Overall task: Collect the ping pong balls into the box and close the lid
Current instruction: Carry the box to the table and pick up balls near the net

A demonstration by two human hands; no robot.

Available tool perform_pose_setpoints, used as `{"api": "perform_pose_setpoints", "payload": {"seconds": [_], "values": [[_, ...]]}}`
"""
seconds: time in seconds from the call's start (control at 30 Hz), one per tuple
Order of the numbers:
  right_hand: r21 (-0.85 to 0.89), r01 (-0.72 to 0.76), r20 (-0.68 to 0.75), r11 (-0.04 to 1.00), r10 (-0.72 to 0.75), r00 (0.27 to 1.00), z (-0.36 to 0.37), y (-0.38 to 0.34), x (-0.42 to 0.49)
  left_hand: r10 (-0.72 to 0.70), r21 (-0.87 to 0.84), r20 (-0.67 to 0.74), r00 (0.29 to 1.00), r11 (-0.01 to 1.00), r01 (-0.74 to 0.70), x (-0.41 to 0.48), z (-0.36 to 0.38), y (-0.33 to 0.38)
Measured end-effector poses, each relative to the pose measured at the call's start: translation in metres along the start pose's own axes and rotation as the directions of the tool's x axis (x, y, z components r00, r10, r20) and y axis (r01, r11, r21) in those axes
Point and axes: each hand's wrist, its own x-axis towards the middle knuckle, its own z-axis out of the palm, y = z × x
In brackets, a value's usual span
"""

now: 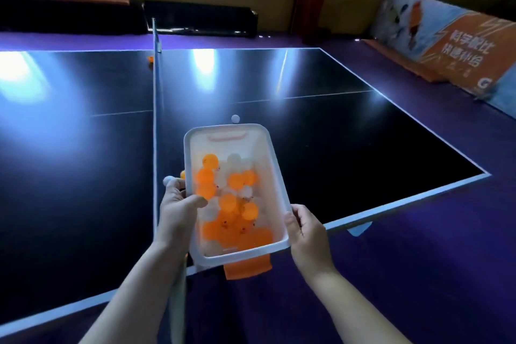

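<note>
A: Where is the box [276,184] sitting?

B: It is off the surface, held over the near edge of the table [363,134], just right of the net [153,120]. The right hand [305,227] grips its near right corner, fingers wrapped over the rim. The lid is off; an orange piece [247,267] hangs under the near end, and I cannot tell what it is.

A: And the left hand [178,204]?

B: It is at the box's left rim, thumb tipped over the edge, fingers curled around a white ball [168,180]. A second ball, orange [183,174], shows just behind those fingers, against the box wall.

A: What is inside?

B: A heap of orange and white balls [231,201], piled thickest toward the near end.

A: Any loose ones?

B: A white ball on the table [235,118], just beyond the box's far rim. An orange ball by the net [151,59] far off, on the left half.

A: Room to move?

B: The right half is bare out to its white edge line. The left half is open as well, with lamp glare on it. Purple floor [418,260] runs clear around the near corner.

A: Any writing?

B: A barrier board [458,50] at the right carries large pale characters on orange, too blurred to read, with a small round logo low on it.
</note>
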Motion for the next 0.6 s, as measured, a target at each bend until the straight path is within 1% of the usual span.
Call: {"api": "perform_pose_setpoints", "payload": {"seconds": [0.1,0.2,0.3,0.37,0.5,0.6], "values": [[-0.043,-0.056,0.055,0.997,0.058,0.997,-0.024,0.035,0.011,-0.085,0.02,-0.067,0.994,0.996,0.087,-0.004,0.035,-0.028],[-0.036,-0.08,0.127,0.996,0.083,0.988,-0.03,0.06,0.021,-0.154,0.006,-0.11,0.982,0.988,0.155,-0.002,0.052,-0.047],[-0.04,-0.112,0.161,0.993,0.117,0.98,-0.027,0.075,0.042,-0.147,0.055,-0.13,0.98,0.986,0.156,0.017,0.066,-0.056],[-0.045,-0.144,0.15,0.988,0.15,0.977,-0.025,0.083,0.059,-0.127,0.094,-0.117,0.985,0.986,0.138,0.037,0.078,-0.06],[-0.081,-0.23,0.125,0.97,0.239,0.963,-0.028,0.096,0.1,-0.111,0.108,-0.054,0.992,0.987,0.116,0.084,0.106,-0.072],[-0.17,-0.283,0.088,0.944,0.3,0.95,-0.033,0.105,0.139,-0.171,0.153,0.038,0.985,0.975,0.163,0.122,0.124,-0.081]]}}
